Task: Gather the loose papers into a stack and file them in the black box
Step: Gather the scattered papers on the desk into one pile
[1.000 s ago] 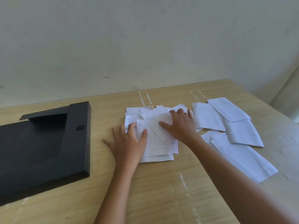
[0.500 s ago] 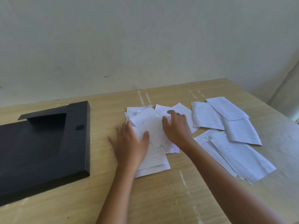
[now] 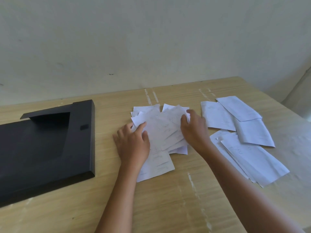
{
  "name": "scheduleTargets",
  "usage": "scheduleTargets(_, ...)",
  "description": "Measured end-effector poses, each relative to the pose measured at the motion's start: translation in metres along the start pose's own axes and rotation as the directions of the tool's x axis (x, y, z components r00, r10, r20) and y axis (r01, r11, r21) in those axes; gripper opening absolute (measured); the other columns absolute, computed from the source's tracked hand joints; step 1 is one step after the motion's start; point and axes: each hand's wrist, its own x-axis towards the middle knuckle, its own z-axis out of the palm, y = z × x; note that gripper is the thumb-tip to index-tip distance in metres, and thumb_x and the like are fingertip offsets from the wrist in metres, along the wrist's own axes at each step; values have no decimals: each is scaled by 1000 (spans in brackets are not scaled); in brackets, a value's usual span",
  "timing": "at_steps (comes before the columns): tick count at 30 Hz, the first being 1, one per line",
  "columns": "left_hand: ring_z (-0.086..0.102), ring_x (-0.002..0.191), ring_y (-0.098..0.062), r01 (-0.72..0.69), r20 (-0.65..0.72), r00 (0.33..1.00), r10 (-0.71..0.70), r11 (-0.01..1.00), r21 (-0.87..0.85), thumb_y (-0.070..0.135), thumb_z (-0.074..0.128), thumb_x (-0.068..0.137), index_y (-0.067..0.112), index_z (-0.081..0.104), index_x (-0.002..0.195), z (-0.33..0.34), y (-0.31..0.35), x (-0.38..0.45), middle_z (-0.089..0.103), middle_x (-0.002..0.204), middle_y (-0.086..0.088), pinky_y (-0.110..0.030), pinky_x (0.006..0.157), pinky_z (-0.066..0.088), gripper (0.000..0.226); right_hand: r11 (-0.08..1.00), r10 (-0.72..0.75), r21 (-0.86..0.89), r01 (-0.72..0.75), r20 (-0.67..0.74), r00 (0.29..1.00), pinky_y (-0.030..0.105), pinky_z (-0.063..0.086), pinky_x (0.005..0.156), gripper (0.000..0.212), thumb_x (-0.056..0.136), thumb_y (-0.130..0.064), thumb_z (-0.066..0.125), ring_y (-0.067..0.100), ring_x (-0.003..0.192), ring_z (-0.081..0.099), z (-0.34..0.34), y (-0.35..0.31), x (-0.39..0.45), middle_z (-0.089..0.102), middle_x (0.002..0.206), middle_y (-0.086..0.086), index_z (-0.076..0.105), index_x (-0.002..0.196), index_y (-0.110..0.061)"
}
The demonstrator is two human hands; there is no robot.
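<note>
Both hands work a messy pile (image 3: 161,132) at mid-table: left hand (image 3: 133,145) pressing flat, right hand (image 3: 193,130) curled round its right edge. Other loose papers (image 3: 244,132) lie farther right, uncollected; black box (image 3: 45,145) waits left, apparently empty.

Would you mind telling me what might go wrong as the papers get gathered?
The pile between both hands is fanned and crooked, so squeezing it may crease sheets. The sheets on the right lie apart and could be missed. The box lies further left, so loose sheets might slip on the way.
</note>
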Motion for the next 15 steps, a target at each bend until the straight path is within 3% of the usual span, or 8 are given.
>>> scheduleTargets(2, 37, 135, -28, 19, 20, 1000, -18, 1000, -9, 35, 44, 102, 38, 47, 147, -2, 2, 0, 50, 146, 3, -47, 115, 23, 45, 999, 27, -43, -28, -17, 999, 40, 38, 101, 48, 99, -31, 46, 30, 131, 42, -4, 7, -2, 57, 133, 13, 45, 141, -7)
scheduleTargets(5, 26, 145, -28, 42, 103, 994, -42, 999, 4, 40, 37, 103, 31, 36, 153, -6, 3, 1, 44, 153, 9, -55, 119, 14, 51, 995, 14, -100, -16, -15, 1000, 32, 37, 93, 37, 96, -27, 52, 26, 130, 42, 2, 19, -7, 55, 135, 9, 58, 123, -3)
scheduleTargets(8, 6, 153, -32, -15, 256, 967, 9, 1000, 21, 56, 25, 102, 47, 21, 156, -8, 3, -1, 15, 167, 17, -65, 118, -4, 54, 990, -34, -136, 25, -59, 998, 33, 38, 96, 33, 96, -25, 51, 23, 136, 36, 15, 21, -13, 46, 141, 7, 59, 120, -5)
scheduleTargets(10, -1, 154, -33, -46, 300, 953, 40, 999, 13, 61, 20, 101, 52, 11, 156, -8, 3, -1, 6, 169, 15, -66, 117, -8, 57, 992, -48, -118, 39, -75, 996, 35, 36, 106, 31, 98, -23, 46, 25, 139, 33, 21, 17, -14, 45, 142, 11, 61, 115, -2)
scheduleTargets(13, 7, 155, -32, 34, 192, 981, -22, 998, -61, 62, 26, 99, 29, 26, 157, -17, -1, 1, 21, 166, 5, -61, 121, 6, 66, 997, 12, -80, -19, -90, 996, 45, 27, 118, 39, 101, -29, 35, 26, 149, 21, 20, 13, -15, 36, 154, 14, 60, 113, -1)
scheduleTargets(15, 12, 153, -33, 108, 145, 984, -102, 993, -36, 62, 33, 96, 17, 40, 149, -20, -9, -3, 33, 161, -3, -59, 121, 15, 70, 993, 34, -107, -42, -76, 996, 45, 22, 121, 39, 101, -28, 33, 28, 150, 18, 16, 14, -16, 38, 153, 15, 60, 97, -2)
